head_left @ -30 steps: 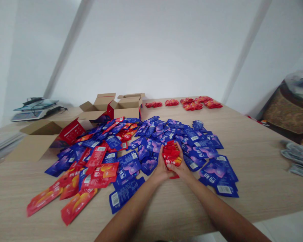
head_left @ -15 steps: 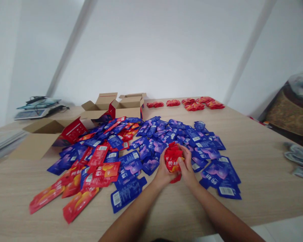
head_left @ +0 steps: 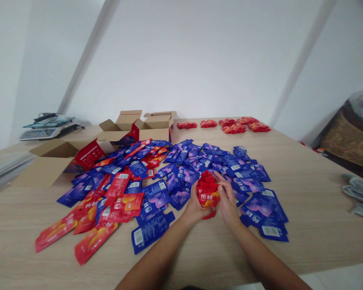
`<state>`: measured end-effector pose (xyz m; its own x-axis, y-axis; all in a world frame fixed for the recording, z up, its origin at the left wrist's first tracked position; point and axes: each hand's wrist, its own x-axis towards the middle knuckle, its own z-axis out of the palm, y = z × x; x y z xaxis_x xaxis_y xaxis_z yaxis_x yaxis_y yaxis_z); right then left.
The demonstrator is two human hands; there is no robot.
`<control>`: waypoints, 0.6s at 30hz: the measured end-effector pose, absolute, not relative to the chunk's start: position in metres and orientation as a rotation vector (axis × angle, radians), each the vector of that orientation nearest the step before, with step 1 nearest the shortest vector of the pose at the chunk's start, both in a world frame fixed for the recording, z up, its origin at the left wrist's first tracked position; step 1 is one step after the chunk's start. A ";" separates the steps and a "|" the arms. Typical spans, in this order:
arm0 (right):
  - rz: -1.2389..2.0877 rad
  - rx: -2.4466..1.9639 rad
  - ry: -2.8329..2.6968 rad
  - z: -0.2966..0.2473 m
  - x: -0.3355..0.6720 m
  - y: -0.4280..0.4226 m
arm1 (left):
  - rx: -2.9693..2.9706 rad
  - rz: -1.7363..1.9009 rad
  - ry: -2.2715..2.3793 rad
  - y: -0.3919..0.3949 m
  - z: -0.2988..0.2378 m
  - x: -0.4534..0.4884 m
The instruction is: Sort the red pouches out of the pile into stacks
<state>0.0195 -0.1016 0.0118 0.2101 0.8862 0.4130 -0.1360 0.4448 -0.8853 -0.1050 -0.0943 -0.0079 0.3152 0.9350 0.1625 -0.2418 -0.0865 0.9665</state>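
My left hand [head_left: 194, 207] is wrapped round the left side of a bunch of red pouches [head_left: 207, 196] with orange fruit print and white lettering. Their upper edges fan out towards the top. At the bunch's right edge, my right hand [head_left: 227, 198] has its thumb and fingers against the pouches, the index finger reaching over the upper corner. Under and around both hands lie blue pouches [head_left: 187, 176] with purple print, spread over the table. More red pouches [head_left: 118, 207] are heaped at the left, partly mixed with blue ones.
Open cardboard boxes [head_left: 48, 171] stand at the left and back. Several bundles of red pouches [head_left: 233, 128] lie along the table's far edge. A scale [head_left: 45, 132] with items on it sits at back left. Grey cloth gloves [head_left: 360, 193] lie at the right.
My right thumb has drawn back from the bunch's front to its right edge, and the right fingers have straightened. My left hand keeps its hold. The view has shifted slightly.
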 end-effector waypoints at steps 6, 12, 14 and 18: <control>0.896 -0.800 -1.163 0.014 0.024 -0.101 | 1.220 1.105 0.669 -0.095 -0.005 -0.107; 0.953 -0.758 -1.193 0.016 0.028 -0.097 | 1.260 1.111 0.657 -0.095 0.000 -0.107; 0.989 -0.725 -1.189 0.018 0.030 -0.097 | 1.260 1.110 0.651 -0.094 0.000 -0.107; 1.013 -0.695 -1.217 0.021 0.032 -0.097 | 1.238 1.073 0.687 -0.093 -0.002 -0.109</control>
<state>0.0319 -0.0966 0.0208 0.0296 0.9059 0.4225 -0.2508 0.4159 -0.8742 -0.1087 -0.0925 -0.0021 0.3804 0.9158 0.1285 -0.2665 -0.0245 0.9635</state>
